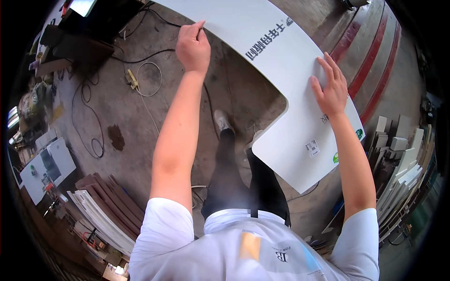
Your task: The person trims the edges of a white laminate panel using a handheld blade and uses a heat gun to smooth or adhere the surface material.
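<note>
A large white board [302, 75] with a rounded inner cut-out stretches from the top of the view down to beside my right leg. Dark printing, a small label and green stickers mark its face. My left hand [193, 49] is closed at the board's inner edge, its fingertips curled in by the rim. Farther right, my right hand [332, 89] lies with fingers stretched and parted on the board's face, close to its outer edge. What the board rests on is hidden.
Black cables [86, 119] and a yellow power socket [131, 78] on a cord lie on the floor at left. Stacked strips and boards stand at lower left [108, 206] and right [398, 173]. Red rails [375, 56] run along the floor at upper right.
</note>
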The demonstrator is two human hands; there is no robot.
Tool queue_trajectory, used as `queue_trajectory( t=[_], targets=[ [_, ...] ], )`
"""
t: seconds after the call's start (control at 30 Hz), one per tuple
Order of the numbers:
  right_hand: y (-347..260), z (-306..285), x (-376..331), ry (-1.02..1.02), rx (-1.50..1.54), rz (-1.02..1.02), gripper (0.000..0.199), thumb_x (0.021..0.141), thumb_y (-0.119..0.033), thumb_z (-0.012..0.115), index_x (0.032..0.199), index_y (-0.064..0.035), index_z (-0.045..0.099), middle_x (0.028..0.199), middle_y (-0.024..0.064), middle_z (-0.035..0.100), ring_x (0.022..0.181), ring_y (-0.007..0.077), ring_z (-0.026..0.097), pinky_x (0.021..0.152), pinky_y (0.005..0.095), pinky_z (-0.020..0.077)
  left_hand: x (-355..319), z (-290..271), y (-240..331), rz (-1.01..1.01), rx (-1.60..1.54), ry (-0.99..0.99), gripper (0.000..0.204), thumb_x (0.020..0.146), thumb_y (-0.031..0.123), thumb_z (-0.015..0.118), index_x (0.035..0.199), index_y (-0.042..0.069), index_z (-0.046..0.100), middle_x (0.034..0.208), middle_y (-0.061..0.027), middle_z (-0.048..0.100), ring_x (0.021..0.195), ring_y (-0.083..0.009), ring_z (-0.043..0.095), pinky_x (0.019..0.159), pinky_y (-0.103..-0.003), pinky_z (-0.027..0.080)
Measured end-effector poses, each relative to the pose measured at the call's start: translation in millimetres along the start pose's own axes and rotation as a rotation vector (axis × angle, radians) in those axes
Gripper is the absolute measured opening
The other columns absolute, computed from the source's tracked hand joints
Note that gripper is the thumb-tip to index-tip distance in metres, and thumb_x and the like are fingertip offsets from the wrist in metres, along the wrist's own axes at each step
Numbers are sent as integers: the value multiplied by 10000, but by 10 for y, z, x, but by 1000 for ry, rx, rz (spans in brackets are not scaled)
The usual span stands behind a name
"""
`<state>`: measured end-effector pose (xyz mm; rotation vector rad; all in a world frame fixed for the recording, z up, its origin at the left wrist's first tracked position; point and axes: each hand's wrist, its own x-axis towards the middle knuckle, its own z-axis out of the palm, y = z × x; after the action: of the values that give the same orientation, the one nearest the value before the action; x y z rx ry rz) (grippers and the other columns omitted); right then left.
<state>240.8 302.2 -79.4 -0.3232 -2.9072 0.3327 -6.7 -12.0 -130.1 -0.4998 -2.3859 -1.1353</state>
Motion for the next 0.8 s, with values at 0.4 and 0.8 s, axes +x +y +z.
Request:
queue_trajectory(
  t=[0.4, 0.8],
  targets=[
    [-23, 53, 20, 41, 5, -16, 545, 988, -417, 665, 1492, -226, 581, 1627, 49, 534, 1468, 294, 528, 1210, 481, 398, -1525, -36, 1701, 21, -125, -302, 321, 854, -36, 702, 1086, 158, 808, 851, -63, 616, 827, -287, 650, 703, -416, 534],
    [18, 70, 33, 59, 7, -41, 550, 997, -448, 660, 1496, -230, 584, 1621, 44, 543, 1470, 297, 525, 1206, 480, 401, -352, -119, 357, -102, 2, -2, 181, 890, 76, 740, 1058, 97, 804, 956, -85, 742, 877, -312, 720, 782, -411, 574]
  ],
)
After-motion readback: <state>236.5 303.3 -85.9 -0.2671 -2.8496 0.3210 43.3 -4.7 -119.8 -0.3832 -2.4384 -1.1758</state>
